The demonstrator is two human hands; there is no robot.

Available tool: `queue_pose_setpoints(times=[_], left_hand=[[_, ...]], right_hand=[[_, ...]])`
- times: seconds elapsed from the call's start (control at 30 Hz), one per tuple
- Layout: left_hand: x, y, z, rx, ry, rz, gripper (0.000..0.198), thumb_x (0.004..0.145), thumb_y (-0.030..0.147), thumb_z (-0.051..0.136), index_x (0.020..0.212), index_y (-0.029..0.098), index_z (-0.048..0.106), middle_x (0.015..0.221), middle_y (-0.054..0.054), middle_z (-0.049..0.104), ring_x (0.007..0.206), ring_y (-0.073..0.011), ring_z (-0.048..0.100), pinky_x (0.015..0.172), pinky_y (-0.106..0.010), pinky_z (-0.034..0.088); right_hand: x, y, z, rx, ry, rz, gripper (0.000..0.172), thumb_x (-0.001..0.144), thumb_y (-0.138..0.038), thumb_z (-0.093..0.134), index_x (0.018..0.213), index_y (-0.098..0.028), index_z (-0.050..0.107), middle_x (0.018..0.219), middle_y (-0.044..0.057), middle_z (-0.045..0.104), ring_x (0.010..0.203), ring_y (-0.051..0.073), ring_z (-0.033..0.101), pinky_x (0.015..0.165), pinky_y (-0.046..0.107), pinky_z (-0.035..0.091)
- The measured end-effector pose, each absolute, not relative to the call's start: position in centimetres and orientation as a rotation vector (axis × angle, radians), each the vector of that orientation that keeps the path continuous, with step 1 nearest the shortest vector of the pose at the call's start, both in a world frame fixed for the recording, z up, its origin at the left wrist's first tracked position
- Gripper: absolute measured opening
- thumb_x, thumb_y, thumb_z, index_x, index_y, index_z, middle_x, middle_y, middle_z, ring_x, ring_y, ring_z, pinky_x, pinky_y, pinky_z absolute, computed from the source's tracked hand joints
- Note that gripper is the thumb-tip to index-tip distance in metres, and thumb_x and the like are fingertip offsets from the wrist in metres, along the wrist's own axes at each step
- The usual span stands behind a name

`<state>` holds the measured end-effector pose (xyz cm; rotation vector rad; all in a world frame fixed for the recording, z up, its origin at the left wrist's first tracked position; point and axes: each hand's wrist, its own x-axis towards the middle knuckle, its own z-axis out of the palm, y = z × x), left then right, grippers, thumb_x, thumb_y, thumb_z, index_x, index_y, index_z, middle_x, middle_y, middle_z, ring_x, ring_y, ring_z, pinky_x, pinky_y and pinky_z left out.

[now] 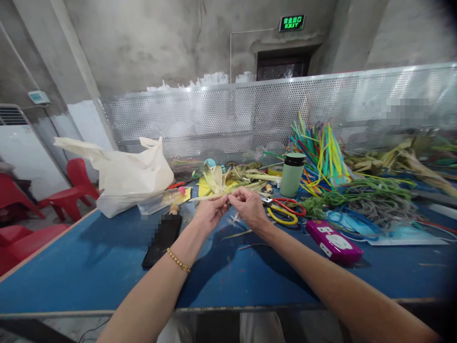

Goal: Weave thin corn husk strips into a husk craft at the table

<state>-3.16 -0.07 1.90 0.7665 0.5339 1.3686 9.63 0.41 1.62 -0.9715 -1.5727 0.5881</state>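
Over the middle of the blue table, my left hand (pixel 210 213) and my right hand (pixel 250 208) meet fingertip to fingertip, both closed in a pinch. A pale strip of corn husk (pixel 203 197) juts out to the left of my left fingers. The part between the fingertips is small and mostly hidden. Just behind the hands, pale corn husk (pixel 216 180) fans upward; whether it joins the held strip I cannot tell. Scissors with red and yellow handles (pixel 285 213) lie right of my right hand. A thin husk strand (pixel 237 234) rests below the hands.
Left stand a white plastic bag (pixel 134 178), a clear bottle (pixel 160 200) and a black phone (pixel 162 240). Right are a green tumbler (pixel 292 176), a magenta box (pixel 333 241), colourful strips (pixel 326 157), tangled green cords (pixel 360 193) and a blue mask (pixel 403 234). A perforated metal panel (pixel 185 119) borders the back.
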Motion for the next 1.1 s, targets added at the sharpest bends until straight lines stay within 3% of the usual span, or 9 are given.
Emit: queue_pose_setpoints(times=[0.23,0.37,0.47,0.63,1.1], left_hand=[[-3.73,0.18,2.3,0.795,0.534,1.373,0.01,0.065,0.003,0.075,0.064,0.008,0.066,0.06,-0.002,0.061,0.054,-0.0066,0.053,0.056,-0.02,0.043],[-3.75,0.38,2.31,0.785,0.54,1.384,0.011,0.063,0.003,0.075,0.065,0.008,0.065,0.058,-0.001,0.059,0.05,-0.0056,0.049,0.052,-0.02,0.039],[-3.45,0.32,2.12,0.775,0.556,1.37,0.01,0.064,0.003,0.074,0.068,0.008,0.066,0.058,-0.001,0.06,0.048,-0.0065,0.05,0.052,-0.021,0.038],[-3.22,0.07,1.99,0.769,0.585,1.319,0.011,0.067,0.005,0.071,0.078,0.007,0.069,0.071,-0.006,0.068,0.058,-0.0112,0.06,0.058,-0.024,0.043],[-2.85,-0.28,2.29,0.742,0.455,1.311,0.012,0.066,0.006,0.074,0.074,0.009,0.065,0.068,-0.003,0.064,0.059,-0.0084,0.056,0.063,-0.023,0.045]], right_hand=[[9.98,0.1,2.32,-0.976,-1.58,0.783,0.024,0.078,-0.04,0.06,0.073,-0.017,0.062,0.058,-0.001,0.061,0.039,0.008,0.046,0.038,0.022,0.034],[10.22,0.36,2.57,-0.963,-1.404,1.002,0.034,0.073,-0.048,0.066,0.067,-0.015,0.065,0.045,-0.005,0.048,0.035,0.006,0.034,0.036,0.022,0.023],[10.13,0.69,2.22,-0.87,-1.254,1.088,0.032,0.065,-0.045,0.075,0.067,-0.015,0.064,0.041,-0.007,0.044,0.035,0.006,0.034,0.037,0.022,0.025],[10.04,0.95,1.87,-0.827,-1.173,1.099,0.029,0.06,-0.039,0.079,0.064,-0.014,0.064,0.045,-0.003,0.053,0.038,0.006,0.042,0.039,0.021,0.032],[9.68,0.26,2.25,-0.81,-1.164,0.991,0.024,0.067,-0.036,0.073,0.061,-0.016,0.059,0.041,-0.003,0.053,0.036,0.007,0.041,0.041,0.022,0.033]])
